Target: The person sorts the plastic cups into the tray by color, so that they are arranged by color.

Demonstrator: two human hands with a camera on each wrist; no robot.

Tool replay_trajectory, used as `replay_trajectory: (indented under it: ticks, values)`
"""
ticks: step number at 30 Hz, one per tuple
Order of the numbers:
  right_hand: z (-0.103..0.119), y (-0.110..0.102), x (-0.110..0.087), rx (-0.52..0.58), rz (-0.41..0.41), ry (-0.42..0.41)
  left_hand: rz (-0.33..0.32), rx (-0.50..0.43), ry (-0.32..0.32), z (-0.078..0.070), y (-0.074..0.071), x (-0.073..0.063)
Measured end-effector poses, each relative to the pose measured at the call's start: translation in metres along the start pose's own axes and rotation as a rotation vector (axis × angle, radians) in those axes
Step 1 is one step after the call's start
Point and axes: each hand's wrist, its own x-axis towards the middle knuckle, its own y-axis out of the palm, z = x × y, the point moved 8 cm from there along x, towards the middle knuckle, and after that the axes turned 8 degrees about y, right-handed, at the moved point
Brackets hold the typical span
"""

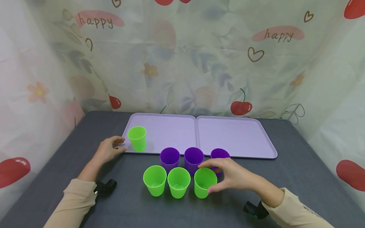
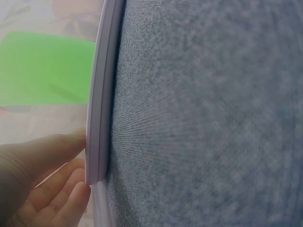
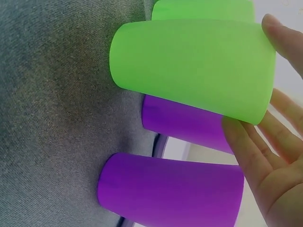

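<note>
My right hand (image 1: pixel 232 174) grips the rim of the right green cup (image 3: pixel 189 71), thumb on one side and fingers on the other. This cup ends a front row with a middle green cup (image 1: pixel 178 183) and a left green cup (image 1: pixel 155 182). At the left tray (image 1: pixel 168 129), my left hand (image 1: pixel 109 148) holds the front left corner between thumb and curled fingers (image 2: pixel 75 198). Another green cup (image 1: pixel 137 139) stands upright on that tray, close to the left hand.
Behind the green row stand a left purple cup (image 1: pixel 170 160), a middle purple cup (image 1: pixel 194 160) and a right purple cup (image 1: pixel 220 153), partly covered by the right hand. A second lilac tray (image 1: pixel 233 136) adjoins the left one on the dark tabletop (image 1: pixel 128 205). Patterned cloth surrounds the table.
</note>
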Motion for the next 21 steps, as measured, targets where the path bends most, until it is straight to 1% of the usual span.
replay_trajectory:
  ticks: [6,11,18,21]
  values:
    - [0.003,-0.007,-0.001,-0.007,-0.016,0.001,-0.010,-0.004,0.020,-0.002,-0.001,0.000]
    - [0.008,-0.017,-0.002,-0.016,-0.035,-0.001,-0.012,-0.001,0.021,-0.002,-0.002,0.000]
    - [0.015,-0.031,-0.001,0.000,-0.043,0.000,-0.001,0.000,0.015,-0.002,-0.001,0.000]
    - [0.020,-0.039,0.000,0.002,-0.067,-0.011,0.003,-0.002,0.013,-0.002,-0.001,0.000]
